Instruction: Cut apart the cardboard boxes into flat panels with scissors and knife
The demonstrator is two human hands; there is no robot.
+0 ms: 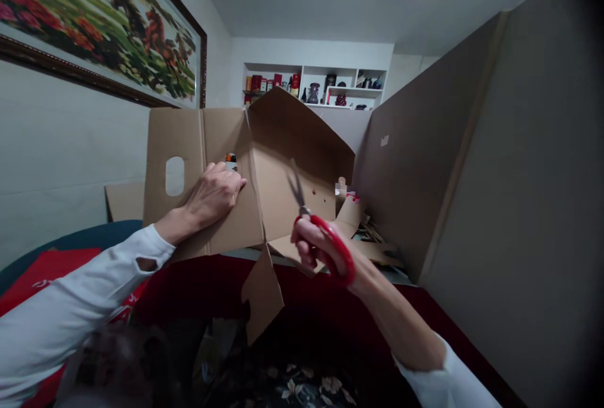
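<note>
As the cardboard box [236,222] could shift, our bent left hand [214,191] seems to brace it, whether pinching we cannot tell, our right hand [317,244] gripping scissors [348,262].

No readable text anywhere in view. Red bag [66,266], lower left: white strokes, perhaps lettering, cropped and soft; no word made out. Red packages [256,83] on the back shelf [346,90]: too small to read. Grey panel [419,143], right: one small pale tag [384,140], contents illegible. Cardboard box [283,206]: no legible print on visible faces.
</note>
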